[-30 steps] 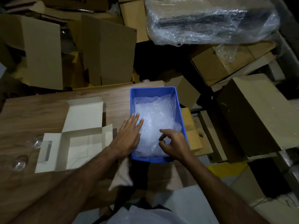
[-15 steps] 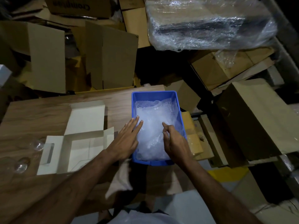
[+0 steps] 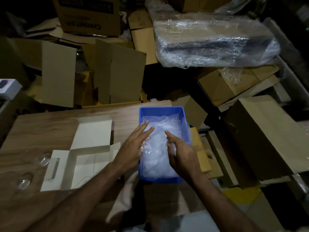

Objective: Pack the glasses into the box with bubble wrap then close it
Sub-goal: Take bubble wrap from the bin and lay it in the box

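Note:
A blue plastic bin point(image 3: 183, 114) at the table's right edge is full of clear bubble wrap point(image 3: 160, 129). My left hand point(image 3: 133, 145) lies over the bin's left rim, fingers straight, touching the wrap. My right hand point(image 3: 179, 154) reaches into the bin from the right, index finger stretched over the wrap; what its other fingers do is hidden. An open white cardboard box point(image 3: 83, 158) lies flat on the table to the left, lid flap up. Two clear glasses point(image 3: 42, 159) point(image 3: 23, 180) lie at the table's left edge.
The wooden table point(image 3: 50, 124) ends just right of the bin. Stacked brown cartons point(image 3: 117, 72) crowd the far side, and a plastic-wrapped carton point(image 3: 214, 39) sits at the back right. More cartons point(image 3: 260, 136) lie low on the right.
My left hand slid farther over the bin's rim onto the wrap. My right hand moved up the wrap and stretched out its index finger. The view tilted upward.

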The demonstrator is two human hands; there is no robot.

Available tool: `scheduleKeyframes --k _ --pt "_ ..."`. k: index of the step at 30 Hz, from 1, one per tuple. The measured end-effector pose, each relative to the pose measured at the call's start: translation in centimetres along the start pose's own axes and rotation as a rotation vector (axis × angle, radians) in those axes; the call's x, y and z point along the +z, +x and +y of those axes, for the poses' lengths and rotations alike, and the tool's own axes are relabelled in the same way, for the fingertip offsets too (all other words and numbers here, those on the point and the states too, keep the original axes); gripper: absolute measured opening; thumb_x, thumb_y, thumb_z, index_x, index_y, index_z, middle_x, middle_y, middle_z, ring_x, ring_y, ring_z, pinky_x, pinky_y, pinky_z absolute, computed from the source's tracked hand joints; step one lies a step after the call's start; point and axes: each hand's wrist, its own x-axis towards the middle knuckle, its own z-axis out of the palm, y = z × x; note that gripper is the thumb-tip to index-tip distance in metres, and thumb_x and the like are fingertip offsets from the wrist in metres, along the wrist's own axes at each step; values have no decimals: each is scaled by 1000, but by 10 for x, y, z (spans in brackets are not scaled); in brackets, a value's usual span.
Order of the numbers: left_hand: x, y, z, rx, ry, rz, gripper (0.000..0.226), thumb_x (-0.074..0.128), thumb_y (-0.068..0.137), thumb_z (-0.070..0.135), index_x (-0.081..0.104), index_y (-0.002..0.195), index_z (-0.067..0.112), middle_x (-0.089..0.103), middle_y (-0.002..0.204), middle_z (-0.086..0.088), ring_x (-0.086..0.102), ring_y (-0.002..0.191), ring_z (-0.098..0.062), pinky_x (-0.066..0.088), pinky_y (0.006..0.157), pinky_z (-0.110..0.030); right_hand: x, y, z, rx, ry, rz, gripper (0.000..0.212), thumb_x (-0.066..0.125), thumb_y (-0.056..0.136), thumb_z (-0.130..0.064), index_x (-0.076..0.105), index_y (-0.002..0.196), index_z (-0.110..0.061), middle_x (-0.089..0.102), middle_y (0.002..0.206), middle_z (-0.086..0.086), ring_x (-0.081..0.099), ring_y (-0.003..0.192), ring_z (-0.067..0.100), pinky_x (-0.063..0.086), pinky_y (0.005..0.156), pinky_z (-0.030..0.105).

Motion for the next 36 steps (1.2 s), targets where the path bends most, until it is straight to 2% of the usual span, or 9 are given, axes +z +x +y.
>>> scheduleKeyframes --k 3,7,12,18,22,24,27,31,36 --pt "-32 -9 -1 97 -16 79 77 71 92 38 31 157 32 22 167 10 23 153 -8 30 122 -34 5 -4 5 -163 -60 -48 62 69 90 -50 55 137 -12 54 150 7 62 122 19 53 89 30" --pt "-62 -34 10 118 -61 177 52 60 101 17 47 150 26 39 160 11 36 148 -8 36 119 -34 25 5 -3 -210 -176 -86 88 70 82 -51 39 154 -11 33 162 15 40 144 30 37 107 39" --pt "-92 -74 -7 129 -71 175 45 51 103 11 51 147 18 43 158 5 41 146 -18 39 115 -52 52 32 -40 -250 -110 -105 73 64 90 -39 39 155 -18 38 158 14 44 138 28 39 106 40" --pt "-135 -120 -23 -37 -281 410 36 51 98 24 62 132 18 64 138 7 57 131 -13 46 109 -29 83 56 -90 -231 32 -222 23 62 92 -34 69 112 -26 53 145 2 48 132 20 39 109 47" --pt "-152 -134 -51 -267 -515 701 19 72 90 13 68 108 19 74 106 6 70 101 -12 59 86 -23 86 61 -121 -243 310 -334 18 58 100 -34 69 107 -20 70 107 -6 63 100 13 51 85 39" --pt "-156 -133 -58 -485 -583 852 44 57 88 -19 68 99 21 75 87 10 69 82 -2 58 69 -18 84 66 -140 -151 459 -437 20 58 102 -35 67 91 -21 69 85 -7 65 81 12 53 71 39" --pt "-162 -125 -64 -582 -773 926 22 55 96 -7 69 99 11 71 72 3 67 64 -7 57 61 -25 90 76 -170 155 797 -480 24 65 99 -29 69 78 -18 70 78 5 68 79 33 51 70 39" --pt "-173 -111 -89 -848 -789 718 14 61 98 27 62 89 16 51 70 1 46 54 -13 42 48 -25 109 89 -179 1034 1401 -837 52 72 91 -39 66 130 -5 69 116 14 63 100 33 46 104 39" --pt "-185 -119 -118 -1051 -538 360 25 61 97 40 64 83 20 58 78 1 52 67 -18 41 62 -29 123 78 -157 1084 1624 -875 66 88 75 -48 64 120 -5 73 102 10 73 79 17 58 77 23"
